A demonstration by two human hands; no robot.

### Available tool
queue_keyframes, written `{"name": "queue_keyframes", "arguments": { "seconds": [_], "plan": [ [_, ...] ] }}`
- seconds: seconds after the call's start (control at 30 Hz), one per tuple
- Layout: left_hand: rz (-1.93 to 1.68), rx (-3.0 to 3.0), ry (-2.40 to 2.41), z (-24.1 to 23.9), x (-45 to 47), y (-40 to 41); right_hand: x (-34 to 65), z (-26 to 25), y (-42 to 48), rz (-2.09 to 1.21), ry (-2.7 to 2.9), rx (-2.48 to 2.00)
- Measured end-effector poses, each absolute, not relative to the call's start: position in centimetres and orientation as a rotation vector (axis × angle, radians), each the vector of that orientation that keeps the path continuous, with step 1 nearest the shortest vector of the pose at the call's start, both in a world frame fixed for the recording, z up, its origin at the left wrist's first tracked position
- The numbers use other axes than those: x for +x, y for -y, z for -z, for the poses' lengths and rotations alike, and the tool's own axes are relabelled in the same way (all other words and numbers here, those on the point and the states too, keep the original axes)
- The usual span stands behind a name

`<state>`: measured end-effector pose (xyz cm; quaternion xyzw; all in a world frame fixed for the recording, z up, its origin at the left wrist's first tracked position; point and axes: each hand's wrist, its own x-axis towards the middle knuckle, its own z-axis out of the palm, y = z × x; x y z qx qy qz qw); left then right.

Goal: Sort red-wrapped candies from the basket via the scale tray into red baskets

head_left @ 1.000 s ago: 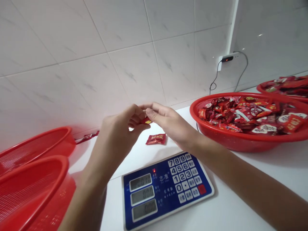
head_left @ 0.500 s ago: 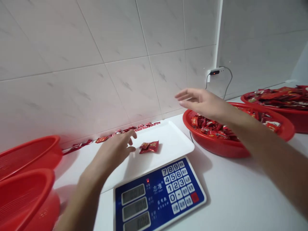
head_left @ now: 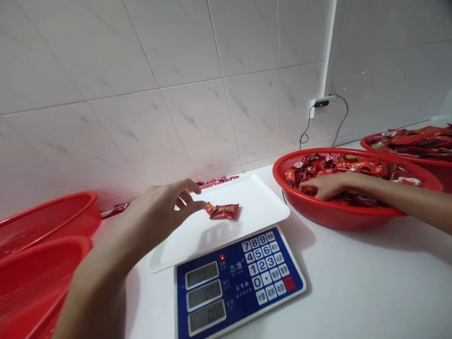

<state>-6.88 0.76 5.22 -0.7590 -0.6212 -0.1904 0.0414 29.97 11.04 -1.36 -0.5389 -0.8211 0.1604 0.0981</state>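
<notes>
My left hand (head_left: 165, 202) hovers over the left part of the white weighing tray (head_left: 261, 193), thumb and fingers apart. Its thumb tip comes up to the small red wrapped packets (head_left: 226, 211) lying on the tray; whether it touches them I cannot tell. The tray belongs to a blue digital scale (head_left: 236, 278) with a keypad and three displays. My right hand (head_left: 326, 186) reaches into the red plastic basket (head_left: 318, 214) filled with similar red packets (head_left: 356, 165). Its fingertips are hidden among them, so their grip does not show.
Another red basket (head_left: 420, 157) heaped with red packets stands at the far right. Two red baskets (head_left: 45, 226) are at the left. A row of red packets (head_left: 219, 181) lies along the tiled wall. A cable (head_left: 305, 132) hangs from a wall socket.
My right hand has come down from above the right basket into its packets. My left hand has shifted slightly up and right, closer to the packets on the tray. The whole view has shifted slightly.
</notes>
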Motion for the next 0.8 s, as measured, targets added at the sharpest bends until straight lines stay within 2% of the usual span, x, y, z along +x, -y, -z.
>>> {"name": "queue_keyframes", "arguments": {
  "seconds": [0.07, 0.2, 0.37, 0.5, 0.63, 0.8],
  "plan": [
    [0.579, -2.321, 1.883, -5.3, -6.8, -0.6, 29.6, 1.2, -11.3, -0.595, 2.493, -1.686],
    [0.594, -2.301, 1.879, -5.7, -6.7, -0.3, 29.9, -0.1, -11.9, -0.457, 2.408, -1.766],
    [0.717, -2.294, 1.899, -6.2, -6.0, 0.0, 28.7, -5.1, -11.4, -0.421, 1.946, -1.660],
    [1.061, -2.391, 1.906, -5.8, -4.7, -0.2, 22.8, -7.5, -10.0, -0.710, 1.761, -1.162],
    [1.402, -2.685, 1.874, -4.8, -3.9, -1.0, 16.2, -5.7, -8.4, -1.297, 1.825, -0.736],
    [1.269, -2.655, 1.773, -3.9, -4.2, -1.6, 13.9, -2.5, -8.1, -1.483, 1.800, -0.680]
  ]
}}
